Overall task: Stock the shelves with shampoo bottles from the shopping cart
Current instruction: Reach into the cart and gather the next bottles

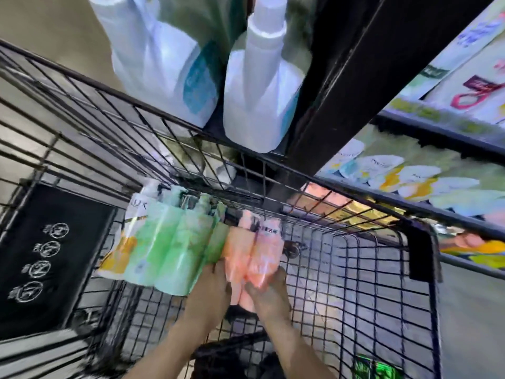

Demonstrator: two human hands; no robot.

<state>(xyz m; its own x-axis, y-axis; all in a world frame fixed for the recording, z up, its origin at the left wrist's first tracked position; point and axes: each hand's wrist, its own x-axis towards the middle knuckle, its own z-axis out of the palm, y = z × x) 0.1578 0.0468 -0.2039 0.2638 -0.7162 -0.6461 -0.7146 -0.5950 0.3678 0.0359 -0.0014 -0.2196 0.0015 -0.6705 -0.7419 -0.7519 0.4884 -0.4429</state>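
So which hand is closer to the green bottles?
Left. The left hand is right beside the green bottles, at their lower right edge. The right hand is farther right, with the pink bottles in between.

- Both hands reach into the black wire cart (pixel 355 269); the left hand (pixel 216 283) and right hand (pixel 269 289) grip the lower ends of pink bottles (pixel 259 250)
- Green bottles (pixel 175 242) lie just left of the pink ones; a white and yellow bottle (pixel 128 231) lies beside them
- Two big white bottles (pixel 259 91) stand beyond the cart; a black post (pixel 355 77) rises to their right
- Shelves (pixel 423 127) of blurred packs fill the right side
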